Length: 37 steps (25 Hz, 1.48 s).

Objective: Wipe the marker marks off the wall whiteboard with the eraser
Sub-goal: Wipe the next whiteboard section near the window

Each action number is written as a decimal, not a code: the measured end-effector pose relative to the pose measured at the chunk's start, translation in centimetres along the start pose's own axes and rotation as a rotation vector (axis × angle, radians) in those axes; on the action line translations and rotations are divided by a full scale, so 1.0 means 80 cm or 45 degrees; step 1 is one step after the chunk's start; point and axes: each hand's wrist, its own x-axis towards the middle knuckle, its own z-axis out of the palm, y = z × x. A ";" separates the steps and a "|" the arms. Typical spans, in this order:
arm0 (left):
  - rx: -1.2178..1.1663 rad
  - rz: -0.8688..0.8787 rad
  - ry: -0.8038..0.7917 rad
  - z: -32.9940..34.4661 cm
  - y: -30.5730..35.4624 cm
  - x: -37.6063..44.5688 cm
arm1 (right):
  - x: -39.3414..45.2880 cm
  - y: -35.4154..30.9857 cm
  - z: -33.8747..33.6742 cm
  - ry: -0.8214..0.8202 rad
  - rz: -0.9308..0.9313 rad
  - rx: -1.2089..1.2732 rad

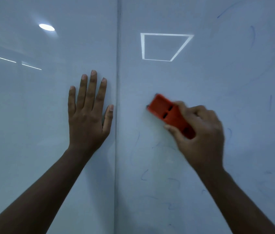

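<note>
Here, the right hand [199, 130] grips the orange eraser [168, 114], fingers curled over its far edge and thumb along the near edge, pressing it against the whiteboard [217, 73] just right of the vertical seam [117, 115] between two panels. The eraser lies tilted, its free end pointing up and toward the seam; the hand is motion-blurred. The left hand [87, 114] rests flat on the board just left of the seam, fingers straight and slightly spread, pointing up. Faint blue marks [144, 174] remain right of the seam, below the eraser and farther right. Ceiling lights [165, 47] reflect above the eraser.
</note>
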 end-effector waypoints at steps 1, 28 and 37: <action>0.002 -0.004 0.007 0.000 0.000 -0.001 | -0.001 0.014 -0.007 0.036 0.099 0.020; 0.002 -0.065 -0.061 -0.007 0.015 -0.095 | -0.101 0.018 0.000 0.081 0.468 0.112; -0.008 -0.130 -0.050 -0.001 0.028 -0.123 | -0.132 -0.041 0.033 0.107 0.505 0.202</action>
